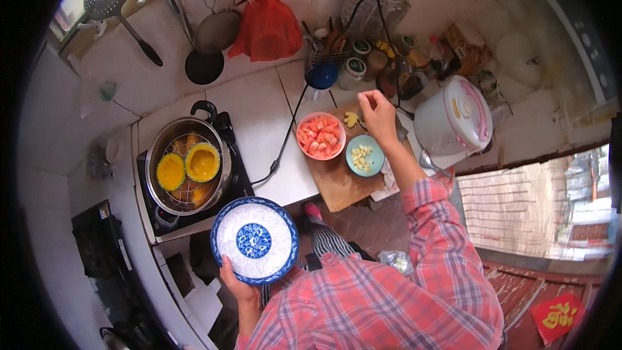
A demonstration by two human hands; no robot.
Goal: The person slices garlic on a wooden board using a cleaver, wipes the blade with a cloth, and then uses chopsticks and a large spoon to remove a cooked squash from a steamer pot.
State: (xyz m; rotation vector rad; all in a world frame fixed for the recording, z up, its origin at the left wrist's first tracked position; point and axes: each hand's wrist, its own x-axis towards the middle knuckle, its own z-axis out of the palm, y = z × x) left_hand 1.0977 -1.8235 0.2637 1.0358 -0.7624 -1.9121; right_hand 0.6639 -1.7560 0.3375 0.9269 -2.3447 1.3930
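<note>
My left hand (237, 284) grips the rim of a blue-and-white patterned plate (254, 240), held in front of the stove's near edge. My right hand (378, 114) is raised over the wooden cutting board (335, 189), its fingers bent and thumb near the index finger; whether it holds something small cannot be told. Below it lie a piece of ginger (351, 119) and a blue-green bowl (374, 167) with peeled garlic cloves (360, 156). A pink-rimmed bowl holds cut tomato (319, 136). Two hollowed squash halves (202, 162) sit on a wire rack in a steel pot (151, 182).
The pot stands on a black electric cooktop (240, 170), whose cord (275, 164) crosses the white counter (262, 121). A white rice cooker (437, 121) and a spoon (432, 163) are at the right. Jars (352, 73) line the back; strainers (217, 31) and a red bag (272, 29) hang above.
</note>
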